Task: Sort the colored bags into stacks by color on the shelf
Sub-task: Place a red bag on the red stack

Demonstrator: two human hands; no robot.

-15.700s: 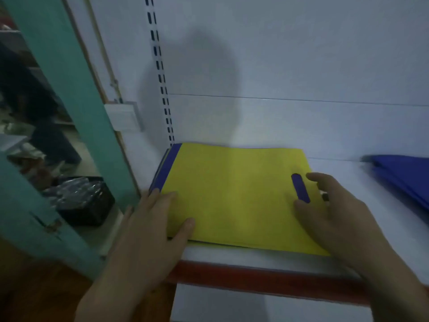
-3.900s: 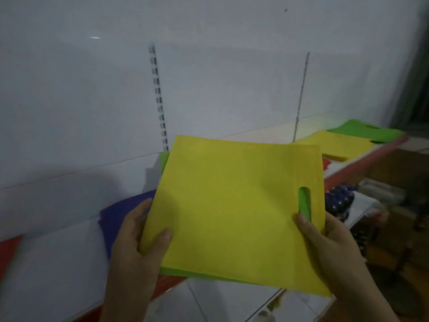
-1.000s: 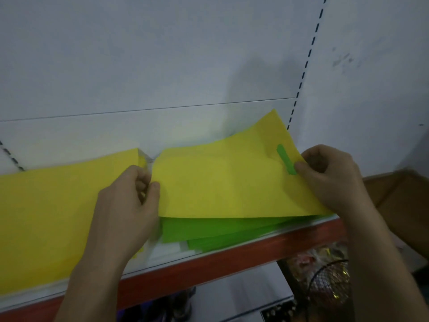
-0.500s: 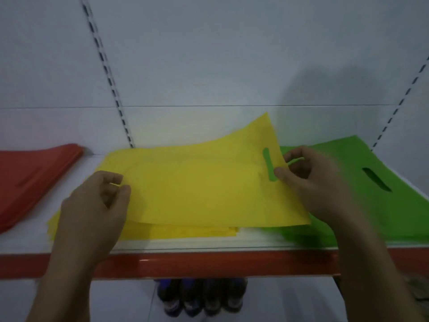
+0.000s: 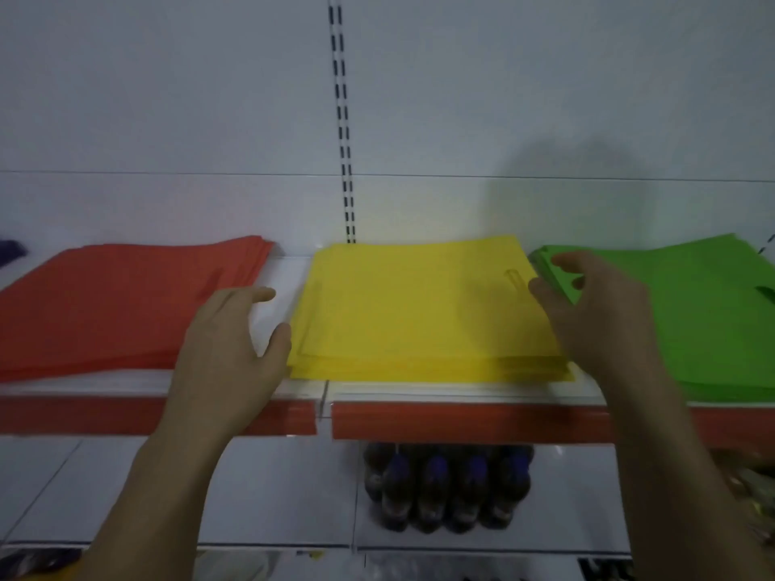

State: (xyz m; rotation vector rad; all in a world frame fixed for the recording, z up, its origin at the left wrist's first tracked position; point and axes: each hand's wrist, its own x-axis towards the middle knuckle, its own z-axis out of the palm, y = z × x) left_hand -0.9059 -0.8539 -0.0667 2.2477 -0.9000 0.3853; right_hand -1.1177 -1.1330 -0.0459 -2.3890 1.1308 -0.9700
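Note:
Three stacks of flat bags lie side by side on the shelf (image 5: 461, 421): red (image 5: 117, 304) on the left, yellow (image 5: 419, 308) in the middle, green (image 5: 704, 320) on the right. The yellow bag lies flat on top of the yellow stack. My left hand (image 5: 228, 354) hovers at that stack's left edge, fingers loose, holding nothing. My right hand (image 5: 599, 316) sits at its right edge with fingers arched over the near corner of the green stack. It holds no bag.
A bit of purple bag (image 5: 10, 247) shows at the far left edge. Dark bottles with blue caps (image 5: 444, 488) stand on the lower shelf under the yellow stack. A slotted upright (image 5: 344, 161) runs up the white back wall.
Half a second ago both hands pinched the yellow bag above the yellow stack. Now it lies flat on the stack and both hands have let go and moved to its sides.

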